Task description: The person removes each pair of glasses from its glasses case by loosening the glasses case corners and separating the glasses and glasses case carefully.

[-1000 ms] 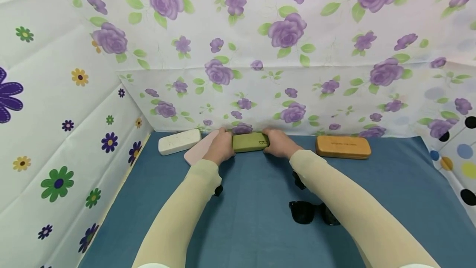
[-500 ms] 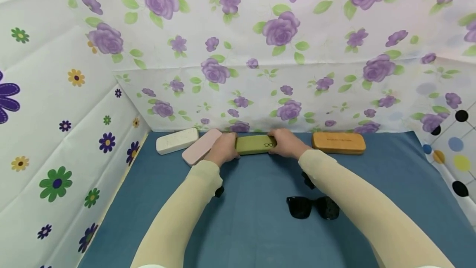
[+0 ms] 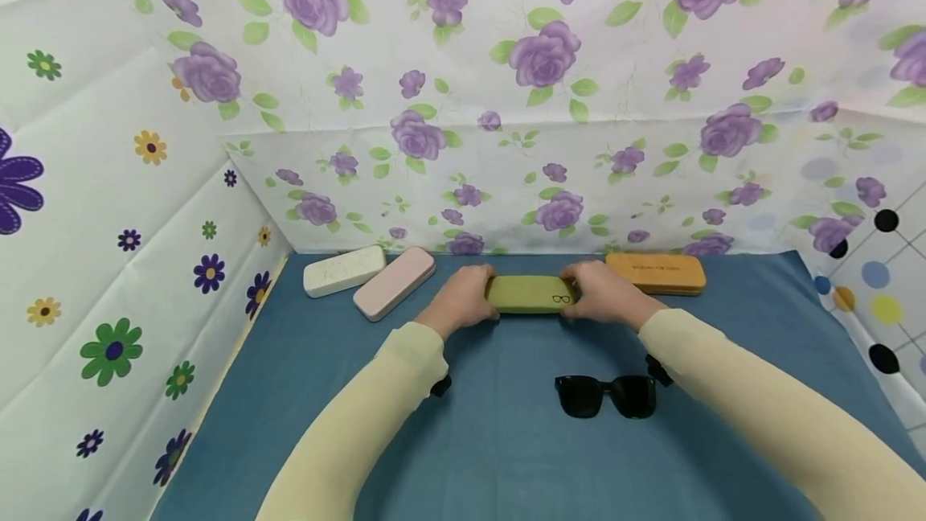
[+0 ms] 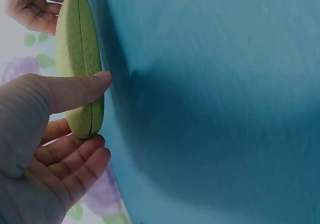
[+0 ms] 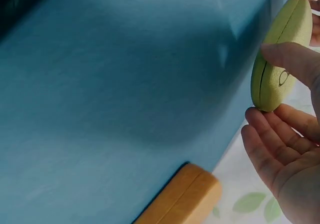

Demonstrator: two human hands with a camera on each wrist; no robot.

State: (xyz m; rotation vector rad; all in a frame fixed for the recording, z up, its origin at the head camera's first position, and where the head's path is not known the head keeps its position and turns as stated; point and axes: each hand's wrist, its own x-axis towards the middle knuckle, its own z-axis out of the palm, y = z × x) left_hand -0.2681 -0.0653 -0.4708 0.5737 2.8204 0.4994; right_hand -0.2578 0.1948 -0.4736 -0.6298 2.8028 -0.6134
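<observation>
White sheet with purple roses (image 3: 629,123) is hung along the blue cloth's back edge; white sheet with daisies (image 3: 94,256) is hung along its left edge. Blue cloth (image 3: 499,457) is spread underneath everything. Both arms are covered by cream sleeves and stretched in from the front edge.

Green case (image 3: 530,294) is held at both ends, near the middle of the back edge, long side roughly parallel to it. Left end is pinched by the left hand (image 3: 463,300), thumb laid over the seam side, fingertips set at the end. Right end is gripped likewise by the right hand (image 3: 604,294). Grip narrow on both, closed down to case thickness. Whether the case is lifted or resting: can't be told.

Orange case (image 3: 654,273) is placed at the back edge, right of the right hand. Pink case (image 3: 395,284) is set slantwise left of the left hand; white case (image 3: 345,271) is placed just beside it, nearer the back left corner. Sunglasses (image 3: 606,396) are laid nearer the front edge, right of centre, dark lenses shown.
</observation>
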